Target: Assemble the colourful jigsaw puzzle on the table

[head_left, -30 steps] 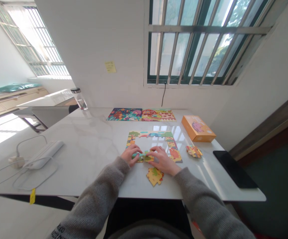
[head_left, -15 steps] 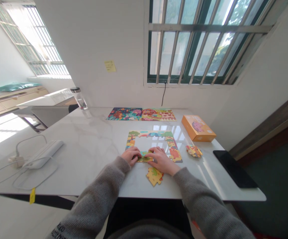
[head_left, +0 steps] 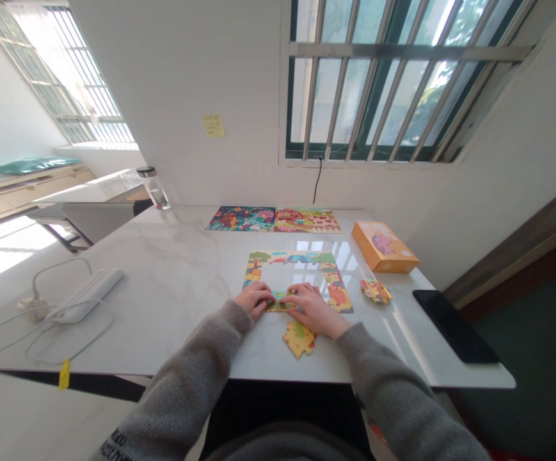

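A jigsaw puzzle lies flat on the table as a rectangular border of joined pieces, with bare tabletop inside it. Along its near edge, my left hand has bent fingers on a green puzzle piece. My right hand grips the adjoining puzzle piece between thumb and fingers, and the two pieces meet at a seam between my hands. Fingers partly cover both pieces. Just below my right hand sit loose yellow puzzle pieces, overlapping one another.
To the right are a small pile of pieces, an orange box and a black phone. Two picture sheets lie by the wall. A bottle stands back left; a white power strip with cables lies left.
The view has shifted very slightly. Both hands stay at the near edge of the puzzle, with hardly any visible movement of fingers or pieces.
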`<state>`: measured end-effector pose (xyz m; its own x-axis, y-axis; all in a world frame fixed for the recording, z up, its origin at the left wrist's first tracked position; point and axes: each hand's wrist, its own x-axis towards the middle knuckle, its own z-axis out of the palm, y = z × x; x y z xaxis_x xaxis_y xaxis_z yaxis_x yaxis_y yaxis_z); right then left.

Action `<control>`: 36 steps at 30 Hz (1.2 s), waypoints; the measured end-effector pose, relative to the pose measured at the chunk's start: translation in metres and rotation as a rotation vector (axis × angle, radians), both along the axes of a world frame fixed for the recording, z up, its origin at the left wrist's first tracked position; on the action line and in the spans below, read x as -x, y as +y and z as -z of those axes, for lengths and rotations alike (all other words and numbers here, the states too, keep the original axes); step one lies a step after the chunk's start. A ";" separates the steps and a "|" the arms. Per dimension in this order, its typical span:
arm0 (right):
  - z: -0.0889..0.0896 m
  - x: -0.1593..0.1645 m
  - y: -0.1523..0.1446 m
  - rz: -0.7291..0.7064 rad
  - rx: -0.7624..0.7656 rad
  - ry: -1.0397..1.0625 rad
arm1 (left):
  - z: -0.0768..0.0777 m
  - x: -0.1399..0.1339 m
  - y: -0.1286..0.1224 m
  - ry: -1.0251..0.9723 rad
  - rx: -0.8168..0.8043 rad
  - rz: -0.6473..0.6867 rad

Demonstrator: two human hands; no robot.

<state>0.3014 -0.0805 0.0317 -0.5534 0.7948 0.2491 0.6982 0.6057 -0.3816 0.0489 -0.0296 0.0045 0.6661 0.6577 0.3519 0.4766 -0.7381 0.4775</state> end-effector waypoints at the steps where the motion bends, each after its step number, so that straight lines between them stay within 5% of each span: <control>1: 0.000 0.000 0.000 0.001 -0.004 0.000 | 0.000 0.000 0.000 0.000 -0.001 0.000; 19: -0.003 -0.007 -0.002 0.056 -0.032 0.108 | -0.006 -0.004 -0.006 0.049 -0.011 -0.021; 25: -0.015 -0.021 -0.039 0.068 -0.042 0.066 | -0.004 -0.004 -0.006 0.106 -0.003 -0.042; 36: -0.002 0.005 -0.092 0.200 -0.008 -0.034 | 0.002 -0.004 -0.003 0.094 -0.023 -0.043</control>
